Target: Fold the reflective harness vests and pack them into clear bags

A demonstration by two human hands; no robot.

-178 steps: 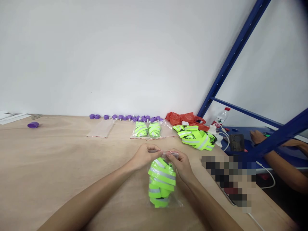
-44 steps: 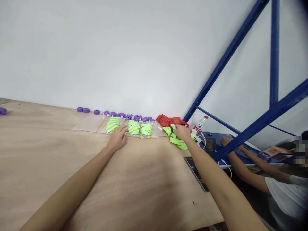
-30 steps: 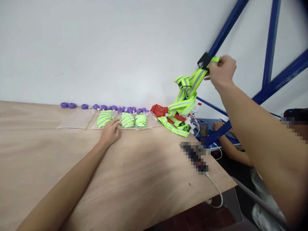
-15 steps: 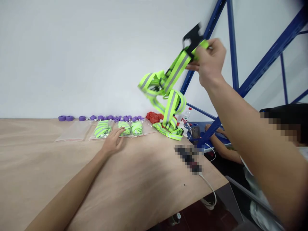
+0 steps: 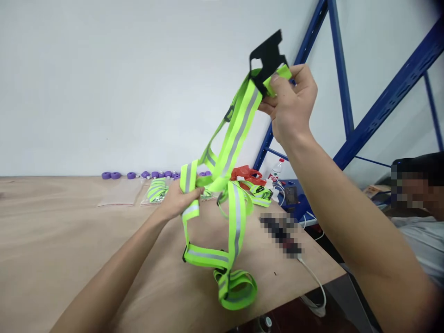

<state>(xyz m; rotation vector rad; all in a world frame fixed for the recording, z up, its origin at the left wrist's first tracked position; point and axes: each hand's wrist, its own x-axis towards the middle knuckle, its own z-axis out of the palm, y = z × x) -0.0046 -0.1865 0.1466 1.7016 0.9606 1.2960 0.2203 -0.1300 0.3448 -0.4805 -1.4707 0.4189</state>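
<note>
A neon yellow-green reflective harness (image 5: 239,134) with a grey stripe hangs in loops above the table. At its top, my right hand (image 5: 294,101) pinches the strap end just beside a black buckle (image 5: 268,58). My left hand (image 5: 178,199) is closed round a strap on the harness's left side, lower down. Several straps dangle below, ending in a coiled loop (image 5: 237,291) near the table's front edge. Behind my left hand lies a clear bag (image 5: 156,190) with a folded green strap in it; other bags there are partly hidden.
Purple rolls (image 5: 131,175) line the wall edge of the table (image 5: 69,240), beside a flat clear bag (image 5: 121,192). A red plastic bag (image 5: 246,173), more green straps (image 5: 260,192) and a bottle (image 5: 277,167) stand back right. Blue rack beams (image 5: 378,101) rise beside a seated person (image 5: 416,222).
My left hand has risen from the bags and closed on a harness strap. The harness has been lifted off the strap pile, moved nearer and hangs more spread out.
</note>
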